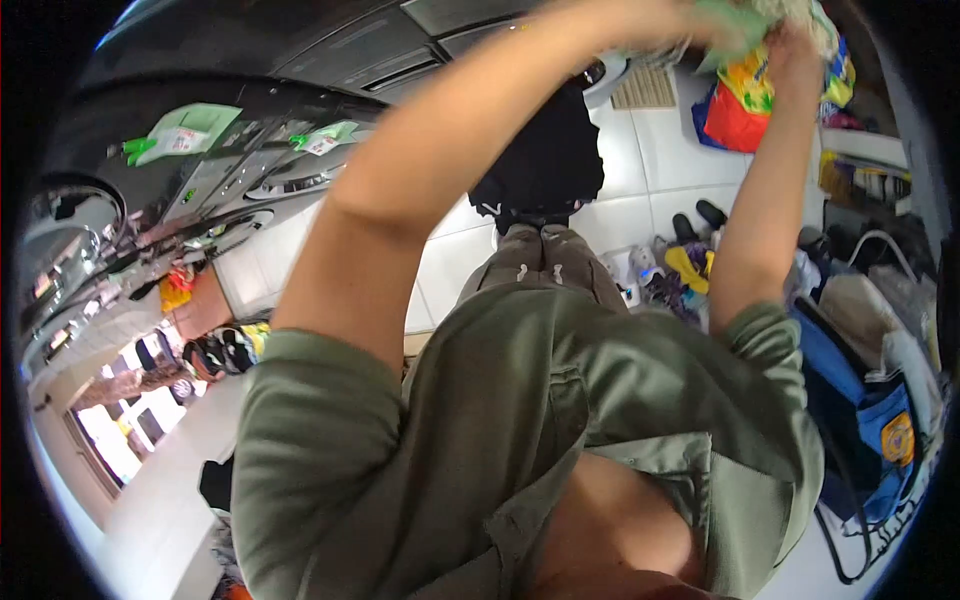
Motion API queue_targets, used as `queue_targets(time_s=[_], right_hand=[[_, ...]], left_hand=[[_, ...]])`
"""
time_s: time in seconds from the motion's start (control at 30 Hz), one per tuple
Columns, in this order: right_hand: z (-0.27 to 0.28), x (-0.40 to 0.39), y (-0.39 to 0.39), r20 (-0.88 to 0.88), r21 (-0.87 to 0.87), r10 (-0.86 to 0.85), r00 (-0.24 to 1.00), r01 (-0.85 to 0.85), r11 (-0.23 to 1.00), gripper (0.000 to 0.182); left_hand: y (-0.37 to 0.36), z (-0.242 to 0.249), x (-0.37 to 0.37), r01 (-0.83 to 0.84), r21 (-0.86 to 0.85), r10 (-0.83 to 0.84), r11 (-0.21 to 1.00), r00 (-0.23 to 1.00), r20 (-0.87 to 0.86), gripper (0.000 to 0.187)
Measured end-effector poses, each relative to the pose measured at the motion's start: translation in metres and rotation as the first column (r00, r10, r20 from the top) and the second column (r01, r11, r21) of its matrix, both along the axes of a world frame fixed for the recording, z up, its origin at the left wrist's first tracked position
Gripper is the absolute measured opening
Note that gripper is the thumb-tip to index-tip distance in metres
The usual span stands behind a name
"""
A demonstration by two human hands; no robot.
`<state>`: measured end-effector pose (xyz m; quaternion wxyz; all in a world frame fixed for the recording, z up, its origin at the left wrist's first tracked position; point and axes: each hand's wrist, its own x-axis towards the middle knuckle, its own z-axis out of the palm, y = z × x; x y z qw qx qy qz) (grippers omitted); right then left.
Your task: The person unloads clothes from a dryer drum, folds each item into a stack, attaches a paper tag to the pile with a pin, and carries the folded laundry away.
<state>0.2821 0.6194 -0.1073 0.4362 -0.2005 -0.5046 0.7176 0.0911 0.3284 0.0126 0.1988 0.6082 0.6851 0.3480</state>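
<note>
Both my arms reach up to the top right of the head view. My left hand [686, 22] is smeared by motion at the top edge, right beside a blurred light green item [738, 32]; its fingers do not show clearly. Next to it, my right hand [793, 54] is closed around a pale green and whitish bunched cloth [822, 32]. Below the hands stands a bright red, yellow and blue bag [738, 108], partly behind my right forearm.
Dark front-loading machines [330, 110] line the left, with pale green labelled pieces [190, 132] on them. A black garment [540, 160] hangs ahead of my legs. Shoes [698, 220] and clutter lie on the tiled floor [672, 165]. Blue bags [865, 420] hang at right.
</note>
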Motion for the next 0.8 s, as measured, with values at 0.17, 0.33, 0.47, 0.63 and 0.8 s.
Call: queue_targets(time_s=[0.17,0.33,0.47,0.63,0.8], right_hand=[[-0.06,-0.002,-0.255,0.717,-0.02,0.081,0.693,-0.095,0.995,0.013],[-0.119,-0.084,-0.333,0.784,-0.208,0.486,0.386,-0.574,0.792,0.021],[-0.147,-0.155,-0.34,0.984,0.175,0.052,0.173,-0.984,-0.04,0.018],[-0.27,-0.221,-0.336,0.621,-0.611,0.235,-0.748,-0.649,-0.452,0.016],[-0.391,-0.265,-0.342,0.661,-0.478,0.321,-0.678,-0.711,-0.515,0.014]], left_hand=[[-0.212,-0.199,-0.016,-0.122,-0.567,0.472,0.814,0.707,0.526,0.029],[-0.306,-0.318,0.03,-0.666,-0.683,0.815,0.302,-0.192,0.547,0.013],[-0.283,-0.41,0.058,-0.802,-0.588,0.729,0.107,-0.338,0.595,0.017],[-0.207,-0.499,0.062,-0.765,-0.56,0.73,0.317,-0.181,0.66,0.017],[-0.177,-0.554,0.038,-0.96,-0.261,0.917,-0.1,-0.191,0.351,0.01]])
